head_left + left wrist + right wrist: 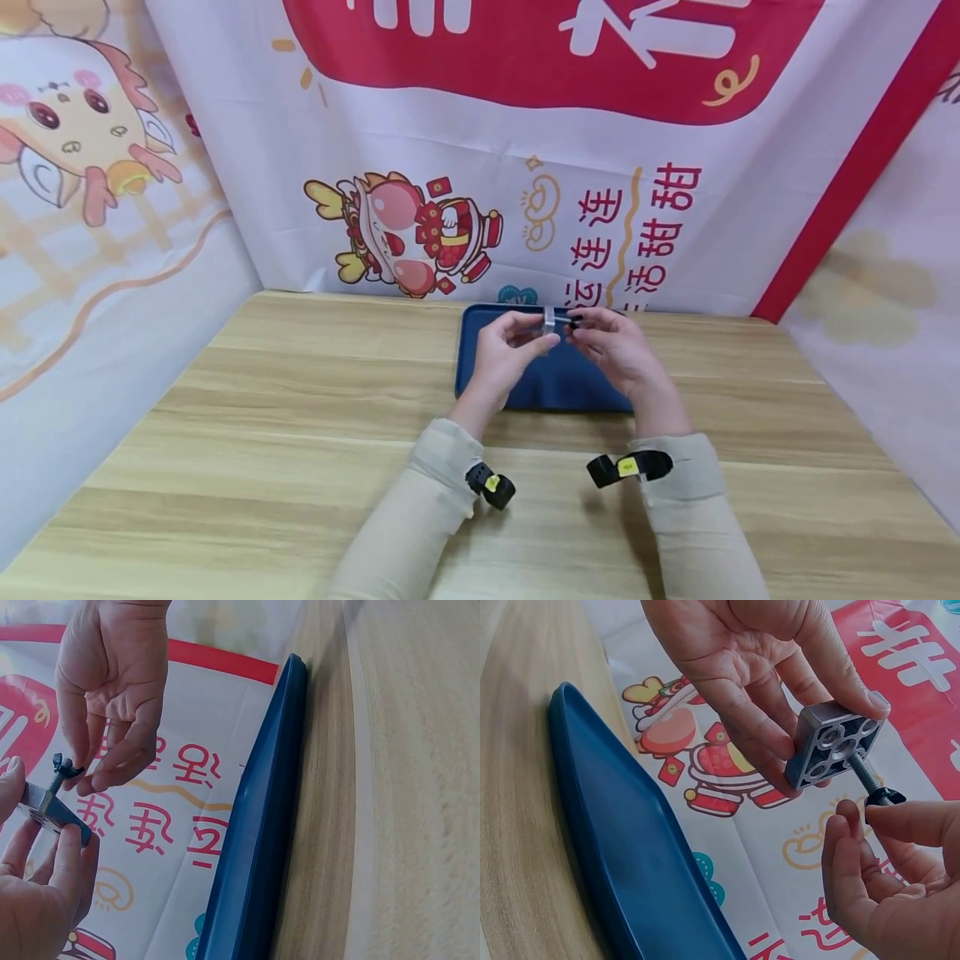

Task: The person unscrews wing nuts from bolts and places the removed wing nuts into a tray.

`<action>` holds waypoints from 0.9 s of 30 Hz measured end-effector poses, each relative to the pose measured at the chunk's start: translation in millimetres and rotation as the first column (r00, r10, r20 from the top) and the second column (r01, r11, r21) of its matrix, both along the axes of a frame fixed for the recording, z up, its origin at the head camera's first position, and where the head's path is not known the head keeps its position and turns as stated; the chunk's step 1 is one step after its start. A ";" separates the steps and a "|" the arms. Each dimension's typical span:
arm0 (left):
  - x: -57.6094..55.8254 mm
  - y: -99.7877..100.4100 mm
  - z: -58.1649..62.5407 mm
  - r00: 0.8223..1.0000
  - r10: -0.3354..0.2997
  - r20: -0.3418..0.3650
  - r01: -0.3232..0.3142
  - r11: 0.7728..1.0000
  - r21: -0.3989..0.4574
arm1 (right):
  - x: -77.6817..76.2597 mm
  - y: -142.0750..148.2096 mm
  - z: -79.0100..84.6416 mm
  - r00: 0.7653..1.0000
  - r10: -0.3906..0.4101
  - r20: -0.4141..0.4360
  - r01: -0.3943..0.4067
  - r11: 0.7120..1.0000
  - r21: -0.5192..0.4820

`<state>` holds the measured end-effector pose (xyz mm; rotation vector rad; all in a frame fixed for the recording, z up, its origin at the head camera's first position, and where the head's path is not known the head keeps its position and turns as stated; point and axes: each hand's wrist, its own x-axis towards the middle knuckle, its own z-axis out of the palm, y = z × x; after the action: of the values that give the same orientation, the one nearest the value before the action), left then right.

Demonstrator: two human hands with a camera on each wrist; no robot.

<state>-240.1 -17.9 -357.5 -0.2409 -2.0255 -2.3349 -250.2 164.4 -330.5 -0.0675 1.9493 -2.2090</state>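
A square metal block (841,744) with several round holes is held by its edges between the thumb and fingers of my left hand (506,350). From the middle of its face a threaded bolt (865,775) sticks out. On the bolt, away from the block, sits a black wing nut (885,797). My right hand (615,346) pinches this wing nut between thumb and fingertips, as both wrist views show. Both hands are raised over the blue tray (547,392); the block and bolt look small in the head view.
The tray lies at the back of a wood-grain table (300,467), near a printed cloth backdrop (442,125). Cloth walls also stand to the left and right. Each wrist wears a black strap camera.
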 end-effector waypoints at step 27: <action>0.1 2.1 -3.7 0.999 -0.021 -0.049 0.020 1.000 -0.021 | -0.8 0.5 -0.6 0.989 0.042 0.139 -0.050 0.997 0.055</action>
<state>-240.0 -15.8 -361.2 -0.3177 -2.0352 -2.2973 -251.0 164.9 -331.1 0.0467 1.9162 -2.0675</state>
